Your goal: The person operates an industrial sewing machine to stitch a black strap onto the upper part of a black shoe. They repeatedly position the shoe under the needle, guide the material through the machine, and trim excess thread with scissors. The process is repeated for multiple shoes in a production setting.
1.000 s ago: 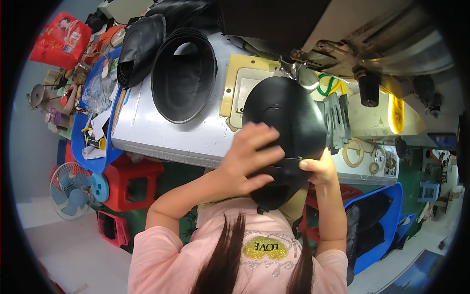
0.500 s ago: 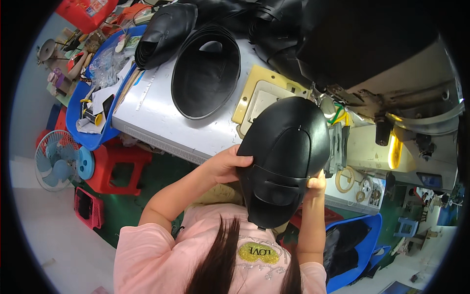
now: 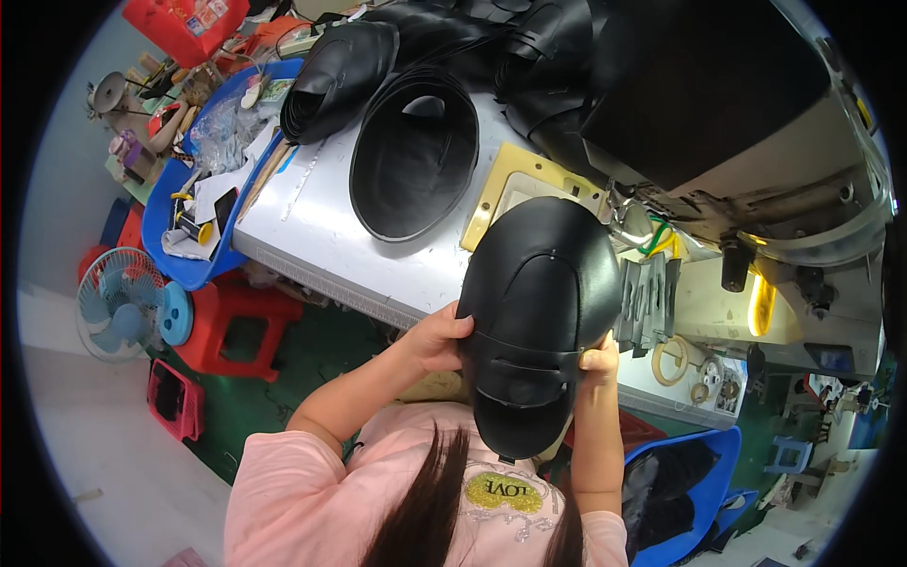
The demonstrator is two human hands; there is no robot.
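A black leather shoe upper [image 3: 543,312], with a curved seam and a strap slit, is stretched between my hands in front of my chest. My left hand [image 3: 440,338] grips its left edge, thumb on the outer face and fingers out of sight behind. On the opposite edge, my right hand [image 3: 599,362] pinches the leather, its other fingers mostly hidden. Beyond the piece, a nested stack of black uppers [image 3: 416,161] stands on the white table [image 3: 316,227]. Another stack of folded uppers [image 3: 342,80] lies farther left.
At the right looms a sewing machine [image 3: 737,203] with a lit lamp [image 3: 761,304]. Its yellow-framed plate [image 3: 488,203] is partly covered by the upper. Blue bins [image 3: 194,269] [image 3: 723,463] flank the table. A red stool [image 3: 236,321] and a fan [image 3: 121,302] stand left.
My hands have tilted the upper slightly more upright and shifted it a little left, still holding both edges. The whole view has shifted slightly down and right.
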